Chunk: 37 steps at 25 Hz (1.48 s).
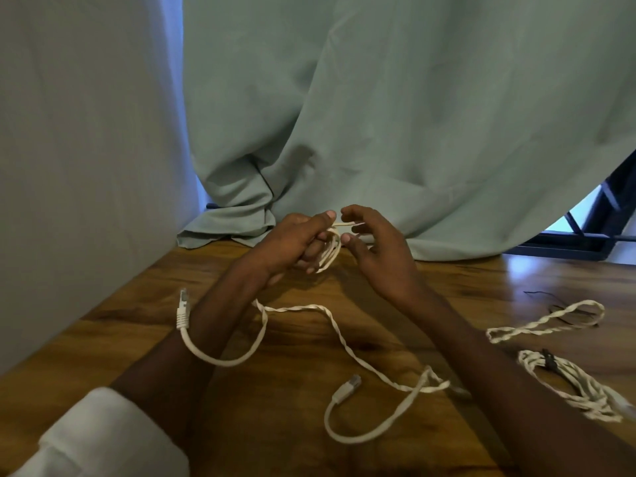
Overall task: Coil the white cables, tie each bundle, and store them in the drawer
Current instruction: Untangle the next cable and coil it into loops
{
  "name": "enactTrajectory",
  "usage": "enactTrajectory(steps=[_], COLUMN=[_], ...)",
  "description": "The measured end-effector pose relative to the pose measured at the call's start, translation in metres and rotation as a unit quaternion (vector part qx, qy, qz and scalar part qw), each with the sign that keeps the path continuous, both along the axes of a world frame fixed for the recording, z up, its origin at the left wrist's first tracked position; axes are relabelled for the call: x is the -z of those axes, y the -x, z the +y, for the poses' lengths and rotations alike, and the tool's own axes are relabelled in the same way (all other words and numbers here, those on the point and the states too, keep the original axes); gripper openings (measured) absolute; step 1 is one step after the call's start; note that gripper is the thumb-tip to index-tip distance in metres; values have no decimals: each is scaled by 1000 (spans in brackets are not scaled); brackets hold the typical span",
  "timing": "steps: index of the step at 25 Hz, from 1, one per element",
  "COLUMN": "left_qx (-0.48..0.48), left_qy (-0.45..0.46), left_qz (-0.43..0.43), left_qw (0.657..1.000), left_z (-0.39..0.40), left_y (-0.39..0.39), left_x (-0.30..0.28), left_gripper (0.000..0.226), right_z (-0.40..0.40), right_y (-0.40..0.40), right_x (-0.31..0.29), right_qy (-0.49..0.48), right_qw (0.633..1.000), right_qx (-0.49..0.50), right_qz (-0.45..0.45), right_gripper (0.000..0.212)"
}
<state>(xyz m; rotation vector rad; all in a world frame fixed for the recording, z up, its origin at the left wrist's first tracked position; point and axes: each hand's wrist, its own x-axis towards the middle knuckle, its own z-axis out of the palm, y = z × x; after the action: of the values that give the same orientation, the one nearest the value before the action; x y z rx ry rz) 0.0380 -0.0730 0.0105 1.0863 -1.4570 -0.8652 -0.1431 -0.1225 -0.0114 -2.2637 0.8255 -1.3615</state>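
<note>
Head view: a person coils a white cable (303, 309) above a wooden table (137, 304). The left hand (292, 244) serves as the spool, its fingers curled through a small coil (332, 251) so the loops cannot spring apart. Just right of the coil, the right hand (373, 249) pinches a short run of cable between thumb and forefinger, seemingly to lay on the next turn; its other fingers hang loosely spread. Below the coil the uncoiled length trails slack over the table, ending in one plug (183, 309) to the lower left and another plug (346, 390) nearer the viewer. Well to the lower right of the coil lies a tied bundle (571, 385), presumably set aside for storing. The drawer is not visible.
</note>
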Motion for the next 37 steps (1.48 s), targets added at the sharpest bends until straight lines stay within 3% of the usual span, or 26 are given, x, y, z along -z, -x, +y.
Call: enactTrajectory(steps=[3, 5, 7, 9, 12, 14, 17, 19, 21, 24, 26, 27, 31, 33, 37], left_qx=[71, 109, 142, 160, 131, 86, 27, 5, -16, -104, -145, -135, -71, -90, -103], left_qy=[-27, -44, -46, -29, 0, 14, 44, 64, 81, 110, 143, 143, 80, 56, -2], left_qz=[112, 183, 275, 397, 519, 556, 579, 539, 432, 140, -55, -96, -60, -67, -24], left_qw=[991, 976, 950, 903, 845, 827, 814, 840, 898, 978, 978, 976, 993, 992, 994], left_z=[-1, 0, 1, 1, -5, -12, -16, -15, -13, -9, -5, -3, 5, 3, 2], left_y=[-3, -6, -10, -19, -30, -30, -27, -22, -10, 9, 14, 14, 20, 25, 26], left_x=[-3, -5, -8, -12, -11, -9, -9, -10, -9, -2, 6, 8, 6, 5, 3], left_gripper=[47, 43, 38, 34, 45, 47, 43, 47, 54, 52, 48, 47, 64, 70, 76], right_z=[-6, -5, 0, 7, 17, 24, 35, 41, 47, 52, 50, 47, 22, 10, -2], right_y=[4, 4, 3, 3, 0, -9, -16, -16, -14, -10, -3, 1, 13, 18, 25], right_x=[3, 2, -1, 0, 5, 3, -8, -16, -26, -36, -39, -40, -41, -39, -32], right_qy=[70, 48, -110, -274, -281, -265, -305, -321, -290, -258, -307, -354, -539, -559, -553], right_qw=[996, 997, 994, 959, 959, 959, 932, 913, 910, 914, 907, 891, 760, 704, 644], right_qx=[25, 26, -6, -23, 1, 4, -62, -124, -157, -203, -235, -257, -352, -375, -352], right_qz=[46, 52, -24, -64, 47, 100, 188, 219, 253, 238, 168, 125, -95, -229, -395], right_gripper=[35, 36, 29, 14, 18, 19, 19, 19, 19, 19, 23, 24, 31, 23, 19])
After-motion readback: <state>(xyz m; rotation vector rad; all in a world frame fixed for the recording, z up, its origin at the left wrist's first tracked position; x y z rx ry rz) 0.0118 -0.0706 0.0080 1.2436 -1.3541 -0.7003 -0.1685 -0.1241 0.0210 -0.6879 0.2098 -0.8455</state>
